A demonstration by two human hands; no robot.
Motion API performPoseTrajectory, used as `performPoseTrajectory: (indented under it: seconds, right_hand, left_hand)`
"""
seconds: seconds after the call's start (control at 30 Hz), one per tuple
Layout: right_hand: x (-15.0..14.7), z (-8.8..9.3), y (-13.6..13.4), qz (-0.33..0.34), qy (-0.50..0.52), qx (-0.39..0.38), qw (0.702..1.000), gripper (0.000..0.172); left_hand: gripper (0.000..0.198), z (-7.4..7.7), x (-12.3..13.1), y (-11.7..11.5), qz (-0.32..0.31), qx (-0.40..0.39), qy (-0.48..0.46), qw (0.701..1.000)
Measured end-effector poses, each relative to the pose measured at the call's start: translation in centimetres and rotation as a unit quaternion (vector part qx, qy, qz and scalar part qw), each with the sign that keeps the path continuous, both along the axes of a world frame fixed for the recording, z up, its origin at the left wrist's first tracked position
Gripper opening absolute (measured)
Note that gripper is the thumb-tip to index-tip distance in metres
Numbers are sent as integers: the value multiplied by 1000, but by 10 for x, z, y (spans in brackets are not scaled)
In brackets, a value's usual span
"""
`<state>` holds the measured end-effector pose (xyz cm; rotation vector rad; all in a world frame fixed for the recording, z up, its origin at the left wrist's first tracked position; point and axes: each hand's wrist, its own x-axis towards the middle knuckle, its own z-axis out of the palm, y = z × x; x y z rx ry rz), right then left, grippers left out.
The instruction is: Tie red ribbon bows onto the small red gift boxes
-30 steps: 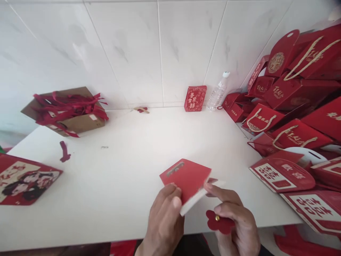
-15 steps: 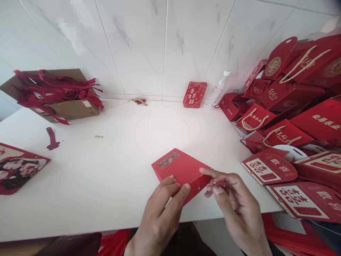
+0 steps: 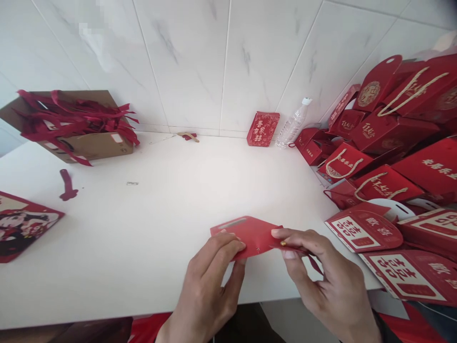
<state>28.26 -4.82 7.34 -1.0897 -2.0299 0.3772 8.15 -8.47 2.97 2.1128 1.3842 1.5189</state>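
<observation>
A red folded paper box (image 3: pixel 257 233) is tilted over the front part of the white table. My left hand (image 3: pixel 214 274) is closed on its left side, thumb underneath and fingers on top. At the box's right corner is my right hand (image 3: pixel 321 271), its thumb and index finger pinching a dark red ribbon (image 3: pixel 303 250) with a small gold piece (image 3: pixel 283 243) at its end. The ribbon's tail hangs below those fingers. A small hole shows in the box's near face. Part of the box is hidden by both hands.
A cardboard box (image 3: pixel 96 147) full of dark red ribbons stands at the back left. Red gift boxes (image 3: pixel 389 133) are piled along the right. A plastic bottle (image 3: pixel 293 125) and a small red box (image 3: pixel 263 129) stand by the wall. A printed box (image 3: pixel 26 226) lies at left.
The red box has tipped so its top is seen more edge-on. My left thumb has gone from the top to below it. My right hand has brought the ribbon's gold end against the corner.
</observation>
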Motion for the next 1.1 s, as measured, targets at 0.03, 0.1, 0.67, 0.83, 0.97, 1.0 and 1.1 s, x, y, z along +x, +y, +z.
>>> performPoseTrajectory:
  seconds: [0.03,0.1,0.67,0.83,0.97,1.0,1.1]
  right_hand:
    - [-1,-1,2,15,-14,10,1000,18]
    - [-4,-3,7,40,-32,18,999,20]
    - [-10,1,24,81,-10,-84,993,13]
    - [-10,9,14,-11,125,-127,984,5]
    - [-7,2,3,-23,182,-226,957,13]
    - [-5,-1,0,-34,185,-231,954,15]
    - [7,-10,-4,-90,180,-234,951,23]
  left_hand:
    - [30,1,-1,0,0,-19,-14,1000]
    - [28,4,-3,1,3,-60,-36,997]
    - [9,19,-13,13,7,-135,-84,987]
    - [18,2,6,6,108,9,-38,993]
    - [33,-13,51,-7,174,89,-34,980]
    - [31,-14,63,-9,180,88,-30,979]
    - [18,-11,93,-9,212,88,-21,973]
